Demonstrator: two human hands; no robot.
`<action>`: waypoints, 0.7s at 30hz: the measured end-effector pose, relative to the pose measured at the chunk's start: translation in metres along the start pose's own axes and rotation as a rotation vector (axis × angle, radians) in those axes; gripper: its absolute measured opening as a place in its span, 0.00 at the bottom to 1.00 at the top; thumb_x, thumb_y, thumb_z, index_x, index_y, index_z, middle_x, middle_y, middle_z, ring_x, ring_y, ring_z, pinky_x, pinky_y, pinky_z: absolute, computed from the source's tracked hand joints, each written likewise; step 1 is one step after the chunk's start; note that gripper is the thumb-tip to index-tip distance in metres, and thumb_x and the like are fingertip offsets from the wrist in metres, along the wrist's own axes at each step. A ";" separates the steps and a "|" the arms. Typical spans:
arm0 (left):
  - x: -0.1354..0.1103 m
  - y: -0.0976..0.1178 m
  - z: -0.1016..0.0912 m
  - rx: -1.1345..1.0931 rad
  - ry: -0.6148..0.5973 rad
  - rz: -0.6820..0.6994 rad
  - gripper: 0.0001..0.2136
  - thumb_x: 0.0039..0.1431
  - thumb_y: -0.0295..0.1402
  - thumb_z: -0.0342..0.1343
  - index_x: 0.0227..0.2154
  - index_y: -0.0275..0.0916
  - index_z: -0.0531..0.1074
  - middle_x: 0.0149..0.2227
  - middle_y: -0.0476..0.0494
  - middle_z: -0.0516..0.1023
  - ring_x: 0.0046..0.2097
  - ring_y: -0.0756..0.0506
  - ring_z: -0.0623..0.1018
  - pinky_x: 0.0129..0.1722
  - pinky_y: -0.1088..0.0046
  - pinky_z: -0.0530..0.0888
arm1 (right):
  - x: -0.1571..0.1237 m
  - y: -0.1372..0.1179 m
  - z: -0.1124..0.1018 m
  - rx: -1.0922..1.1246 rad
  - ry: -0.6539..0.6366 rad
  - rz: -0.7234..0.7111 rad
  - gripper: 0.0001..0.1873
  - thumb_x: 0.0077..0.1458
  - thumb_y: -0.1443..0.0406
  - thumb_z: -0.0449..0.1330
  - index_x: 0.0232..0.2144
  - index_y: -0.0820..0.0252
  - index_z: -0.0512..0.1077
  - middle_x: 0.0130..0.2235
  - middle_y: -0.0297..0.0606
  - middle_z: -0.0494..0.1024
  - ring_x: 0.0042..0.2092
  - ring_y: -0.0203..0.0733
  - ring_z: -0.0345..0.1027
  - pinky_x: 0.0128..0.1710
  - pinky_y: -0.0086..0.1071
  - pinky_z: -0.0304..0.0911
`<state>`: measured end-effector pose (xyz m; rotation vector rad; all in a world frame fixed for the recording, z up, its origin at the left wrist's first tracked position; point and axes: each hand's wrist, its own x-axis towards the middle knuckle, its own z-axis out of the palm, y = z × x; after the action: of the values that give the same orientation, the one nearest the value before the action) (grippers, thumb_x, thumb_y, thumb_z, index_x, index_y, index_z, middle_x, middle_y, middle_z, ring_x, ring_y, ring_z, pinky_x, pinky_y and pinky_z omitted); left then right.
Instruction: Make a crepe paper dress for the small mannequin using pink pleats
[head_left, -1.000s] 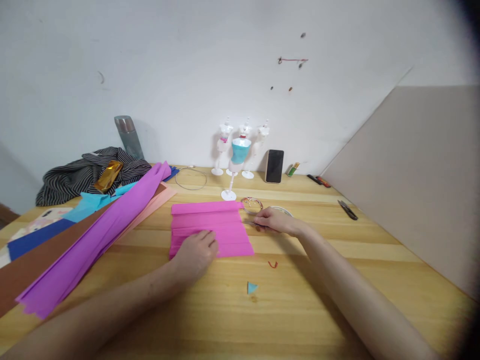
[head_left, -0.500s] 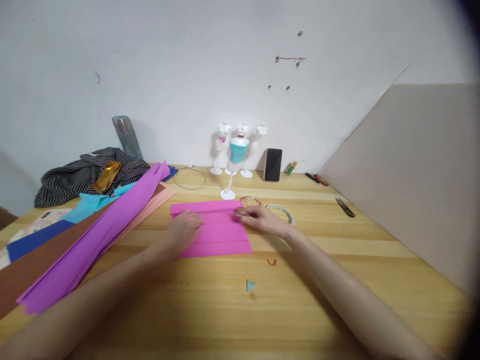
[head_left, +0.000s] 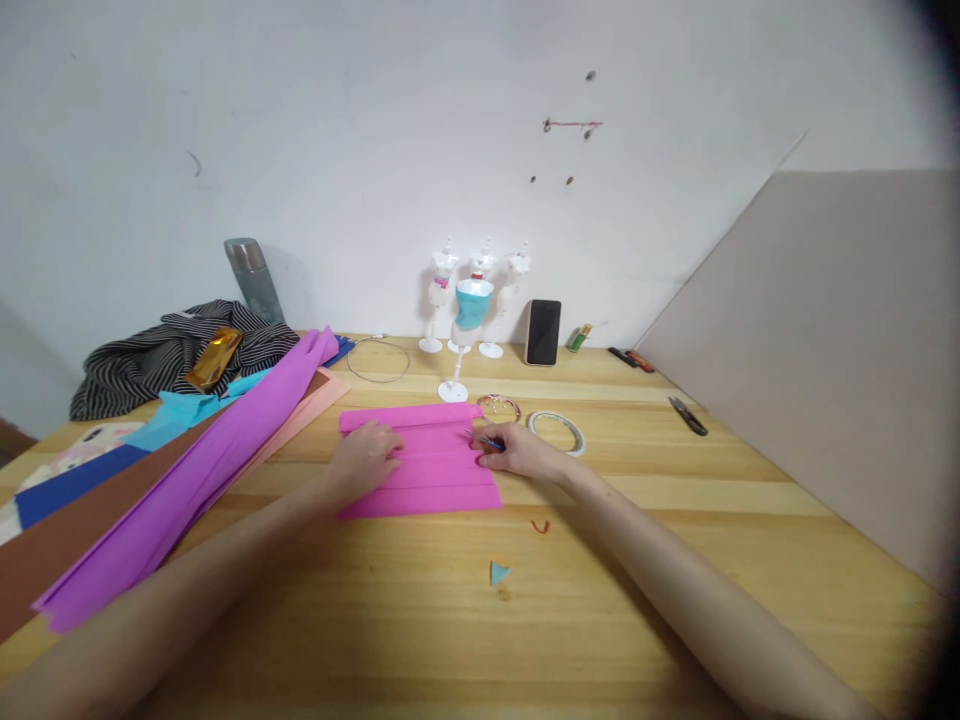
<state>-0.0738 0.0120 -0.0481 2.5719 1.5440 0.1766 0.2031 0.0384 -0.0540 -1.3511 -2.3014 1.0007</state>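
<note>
A folded sheet of pink crepe paper lies on the wooden table, creased across its width. My left hand rests on its left part, fingers slightly bent and pressing it down. At the paper's right edge, my right hand is closed on what look like small scissors, with thin metal tips and a blue part. The tips point left over the paper; the fingers hide most of the tool. Just behind the paper stands a white mini dress form wrapped in turquoise.
More dress forms stand behind. Tape rolls, a phone and black snips lie farther right or back. Coloured paper, striped cloth and a bottle fill the left. Small scraps lie in front.
My right hand has moved slightly down and turned, so the tool's blue part and pointed tips now show. My left hand stays on the pink paper. The view has shifted a little.
</note>
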 end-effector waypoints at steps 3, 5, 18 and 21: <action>0.002 0.001 -0.002 -0.032 -0.050 -0.021 0.10 0.53 0.28 0.55 0.38 0.35 0.76 0.39 0.38 0.78 0.44 0.40 0.74 0.43 0.66 0.68 | -0.001 -0.001 0.002 -0.032 0.024 -0.009 0.02 0.44 0.67 0.58 0.24 0.61 0.68 0.23 0.27 0.63 0.27 0.33 0.55 0.28 0.28 0.51; 0.003 0.001 -0.004 -0.043 -0.073 -0.030 0.10 0.52 0.27 0.55 0.37 0.35 0.76 0.40 0.37 0.78 0.45 0.40 0.73 0.43 0.67 0.68 | -0.002 -0.003 0.003 -0.045 0.048 -0.031 0.02 0.44 0.68 0.57 0.23 0.60 0.66 0.23 0.28 0.64 0.27 0.34 0.56 0.29 0.28 0.51; -0.015 0.009 -0.004 -0.057 -0.064 0.016 0.08 0.57 0.30 0.45 0.26 0.38 0.66 0.28 0.46 0.72 0.29 0.47 0.67 0.29 0.71 0.56 | -0.032 -0.017 0.018 0.095 0.189 -0.134 0.02 0.47 0.68 0.57 0.28 0.60 0.68 0.27 0.31 0.67 0.29 0.35 0.56 0.31 0.29 0.54; -0.007 0.003 -0.005 -0.172 -0.058 0.006 0.06 0.54 0.29 0.47 0.26 0.38 0.66 0.26 0.48 0.72 0.29 0.48 0.67 0.29 0.72 0.57 | -0.023 -0.007 0.023 0.167 0.191 -0.118 0.08 0.47 0.68 0.57 0.33 0.61 0.72 0.31 0.34 0.73 0.32 0.36 0.61 0.35 0.30 0.57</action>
<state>-0.0753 0.0047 -0.0425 2.4274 1.4340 0.2231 0.1976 0.0063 -0.0638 -1.1757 -2.0816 0.9586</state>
